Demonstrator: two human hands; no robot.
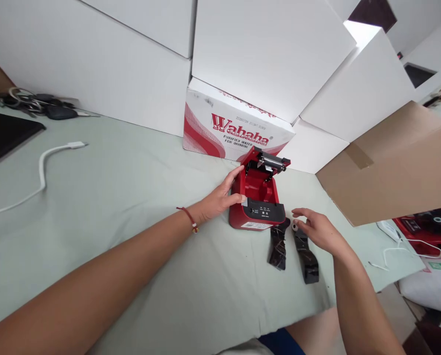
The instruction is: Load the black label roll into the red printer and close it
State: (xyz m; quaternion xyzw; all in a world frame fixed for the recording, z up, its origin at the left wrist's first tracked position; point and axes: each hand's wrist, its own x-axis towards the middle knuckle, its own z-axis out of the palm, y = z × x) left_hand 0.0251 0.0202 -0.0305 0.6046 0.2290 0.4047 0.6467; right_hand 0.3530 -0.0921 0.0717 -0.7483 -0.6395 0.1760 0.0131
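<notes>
A red label printer (pixel 236 217) with a black front panel stands on the cloth, its lid tipped up and its red inner bay exposed. My left hand (pixel 222 196) grips the printer's left side, thumb on the front corner by the panel and fingers along the outer wall. My right hand (pixel 318 229) hovers at the printer's right, with thumb and index finger apart beside a small roll with a pale core (pixel 294 227). Whether they touch it is unclear. Beneath that hand lies a glossy black strip (pixel 310 268); a second crumpled black strip (pixel 277 249) lies nearer the printer.
Behind the printer is a Wahaha water carton (pixel 205 123), backed by stacked white boxes (pixel 264 49). A brown cardboard panel (pixel 397 167) leans at the right. At left are a white cable (pixel 42 167), a dark flat object (pixel 6 135) and a tangle with keys (pixel 59 112).
</notes>
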